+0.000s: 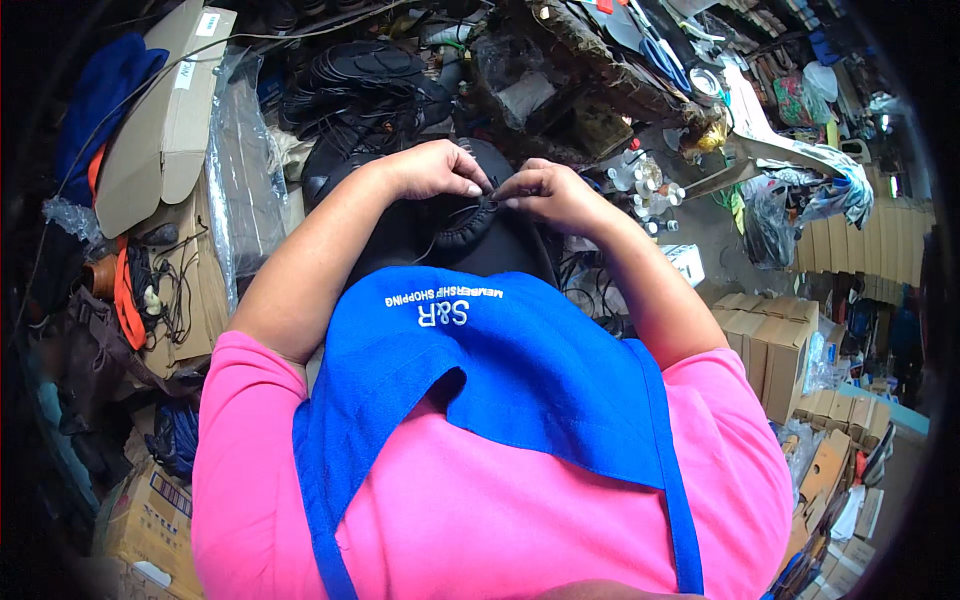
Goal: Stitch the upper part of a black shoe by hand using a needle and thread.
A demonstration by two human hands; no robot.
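Between your two hands, just above the blue apron bib, lies the black shoe upper (462, 225), its padded, stitched rim turned toward you. Your left hand (432, 168) and right hand (545, 190) meet at that rim, each grip pinched narrow on the edge, with a thin black thread (440, 235) trailing down from the pinch. You look to be mid-stitch along the rim; the next move likely calls for drawing the thread snug without puckering the padding, then shifting both pinches along the edge.

Behind your hands a heap of black soles and cords (365, 85) fills the far side. At the far left a flat tan carton (165, 125) leans with small white labels on it, beside clear plastic wrap (240, 170). To the right stand small white bottles (645, 190), and at the right edge rows of plain brown cartons (780, 350).
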